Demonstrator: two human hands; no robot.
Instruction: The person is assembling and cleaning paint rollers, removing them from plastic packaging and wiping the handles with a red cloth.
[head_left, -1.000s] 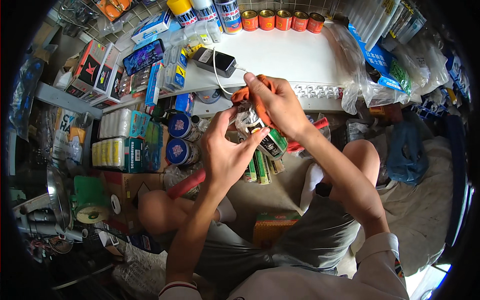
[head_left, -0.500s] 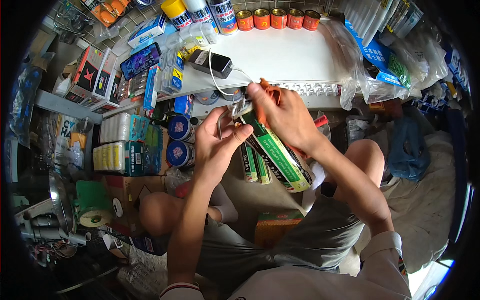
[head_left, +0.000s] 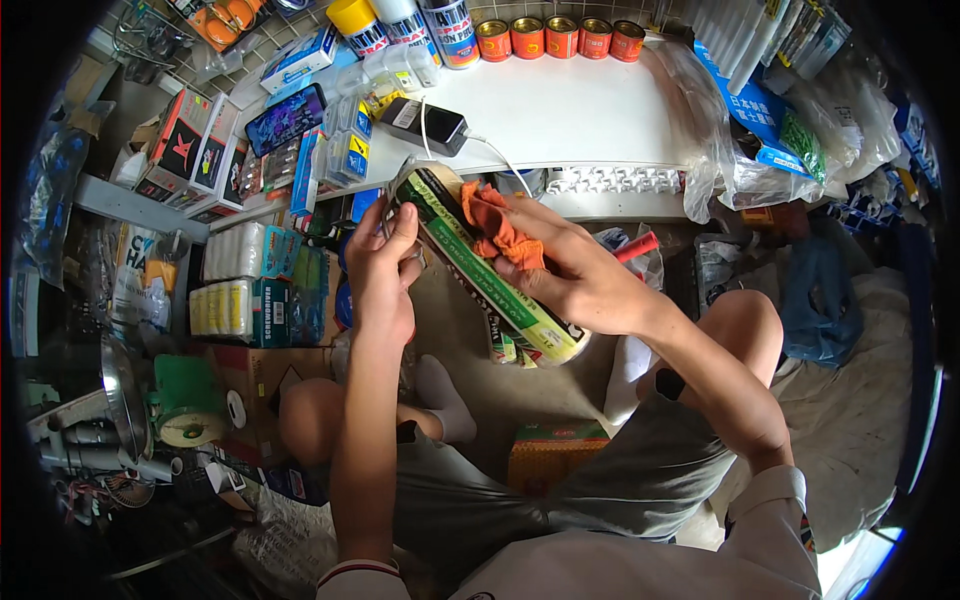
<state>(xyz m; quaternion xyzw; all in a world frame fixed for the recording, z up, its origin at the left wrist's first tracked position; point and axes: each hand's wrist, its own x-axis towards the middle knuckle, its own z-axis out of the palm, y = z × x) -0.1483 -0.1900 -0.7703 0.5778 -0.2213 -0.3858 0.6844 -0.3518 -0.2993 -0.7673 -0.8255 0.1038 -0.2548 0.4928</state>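
A wrapped paint roller (head_left: pixel 490 275), in a green, black and pale yellow printed sleeve, slants in front of me, its upper end to the left. My left hand (head_left: pixel 383 255) grips it by that upper end; a bit of bent metal wire shows by the fingers. A crumpled orange cloth (head_left: pixel 495 228) is in my right hand (head_left: pixel 575 270), pressed against the sleeve's upper side. Below the roller, more packages in similar wrappers (head_left: pixel 503 350) are partly hidden.
Ahead is a white shelf (head_left: pixel 570 115) with small red tins (head_left: pixel 528 38), spray cans (head_left: pixel 450 35) and a black adapter (head_left: pixel 425 125) with a white cable. A red handle (head_left: pixel 636 247) pokes out beyond my right hand. Boxes (head_left: pixel 268 310) crowd the left; a patterned box (head_left: pixel 550 455) lies between my legs.
The roller has tilted flatter, its upper end swinging left and up with my left hand. My right hand with the cloth has shifted from the roller's end down onto its side.
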